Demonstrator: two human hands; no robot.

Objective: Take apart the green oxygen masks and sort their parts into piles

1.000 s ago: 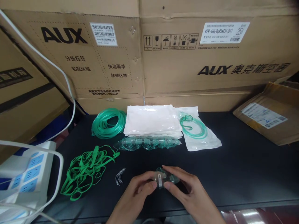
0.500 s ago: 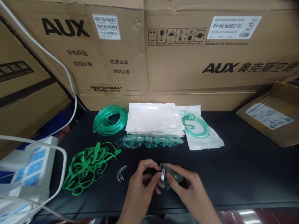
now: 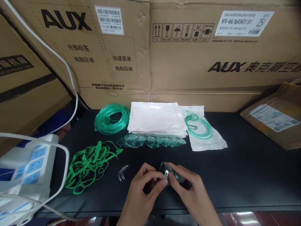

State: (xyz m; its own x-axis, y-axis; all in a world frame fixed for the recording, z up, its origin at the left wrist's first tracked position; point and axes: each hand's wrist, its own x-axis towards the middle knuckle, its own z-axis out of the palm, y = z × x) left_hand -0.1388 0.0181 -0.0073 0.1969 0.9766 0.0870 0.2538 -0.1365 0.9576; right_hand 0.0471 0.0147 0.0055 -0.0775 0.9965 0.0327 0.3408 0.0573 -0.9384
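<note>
Near the table's front edge, my right hand (image 3: 191,185) grips a translucent green mask (image 3: 175,173), fingers behind it and thumb in front. A small silver metal strip (image 3: 166,174) stands against the mask's near side, pinched between the thumb and index finger of my left hand (image 3: 147,188). The strip's lower end is hidden by the left fingertips. Several thin metal strips (image 3: 122,173) lie to the left of my left hand. Beyond both hands, a row of clear green masks (image 3: 152,141) lies nested on the black table (image 3: 246,179).
Green elastic cords (image 3: 90,166) lie tangled at left, beside a white power strip (image 3: 35,166) with cables. Farther back are coiled green tubing (image 3: 111,119), white packets (image 3: 157,117) and a bagged tube set (image 3: 202,128). Cardboard boxes (image 3: 178,72) stand behind; another box (image 3: 275,116) is at right.
My left fingers have shifted up and closer round the metal strip, so less of it shows. The mask has turned slightly in my right hand. The view has shifted a little.
</note>
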